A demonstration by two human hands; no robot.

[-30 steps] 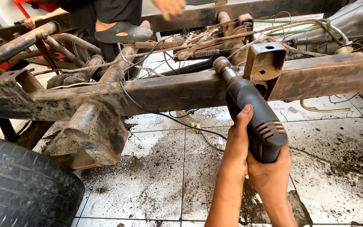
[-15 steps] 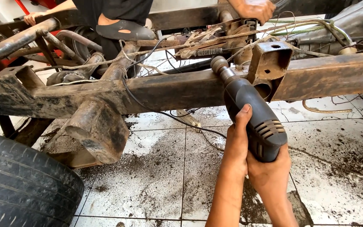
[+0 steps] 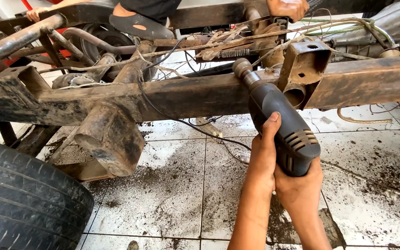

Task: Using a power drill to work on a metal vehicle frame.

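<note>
The view has slid a little to the right and down since the earlier pictures, and the co-worker's hand (image 3: pixel 289 8) at the top has come across to settle on the parts above the far rail, while the drill barely budges. And there it is, the dark grey power drill (image 3: pixel 278 119), held two-handed: the left hand (image 3: pixel 262 157) is wrapped along the near side of the body, thumb laid up against the casing, fingers closed round it, and the right hand (image 3: pixel 302 185) is cupped under the butt end, shut tight on the handle, so the tool is braced from behind and steadied from the side. That looks like a grip meant to push straight along the tool's axis. The chuck (image 3: pixel 242 69) points up and away, its nose right at the upper edge of the rusty frame rail (image 3: pixel 186 95), just beside the boxy rusted bracket (image 3: pixel 304 65); whether a bit is touching metal cannot be made out. A black cable (image 3: pixel 195 126) droops under the rail toward the drill. Below, the white tiled floor (image 3: pixel 172 194) is strewn with dark grit under the work, and a black tyre (image 3: pixel 24 199) fills the lower left corner. Another person's sandalled foot (image 3: pixel 140 25) rests up on the frame behind.
</note>
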